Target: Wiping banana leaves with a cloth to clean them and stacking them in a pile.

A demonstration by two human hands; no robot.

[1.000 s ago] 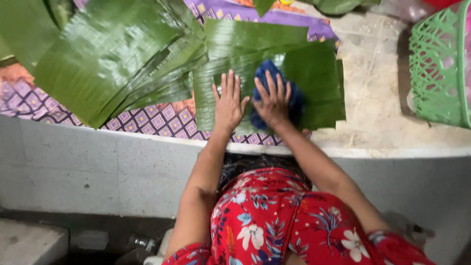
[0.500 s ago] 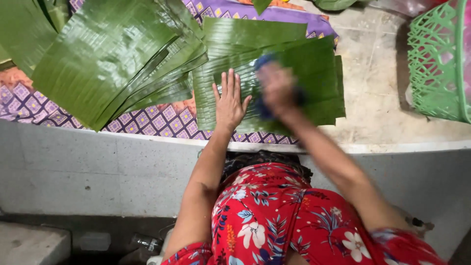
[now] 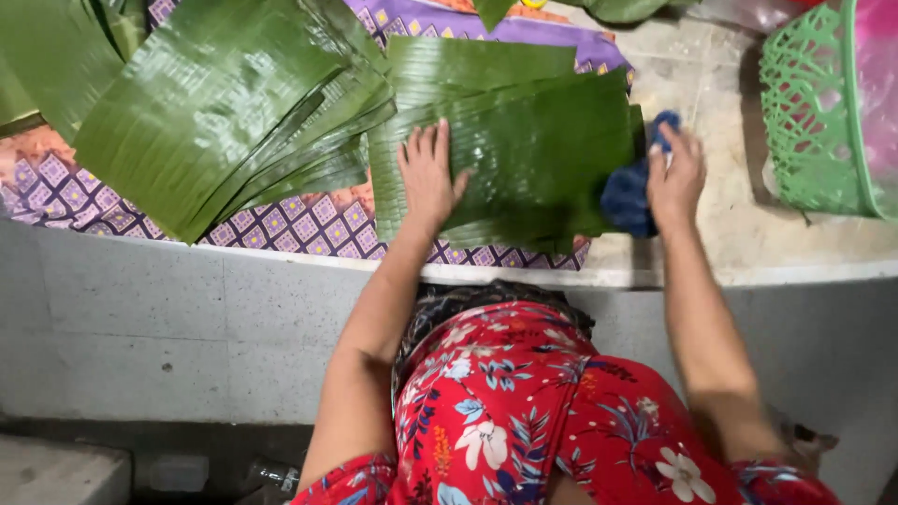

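Wiping a banana leaf (image 3: 524, 150) lying flat at centre frame on the bench (image 3: 711, 243), partly over a purple patterned cloth (image 3: 281, 224). Pinning it down with the left hand (image 3: 428, 176), fingers spread and pressed flat on the leaf's left half. Gripping a blue rag (image 3: 629, 192) with the right hand (image 3: 675, 173), fingers curled over the rag at the leaf's right edge (seemingly the end of a stroke). Judging the top leaf close to wiped; glistening leaves (image 3: 206, 112) heaping at upper left, wiped or waiting unclear. Standing idle at upper right, a green basket (image 3: 804, 122).
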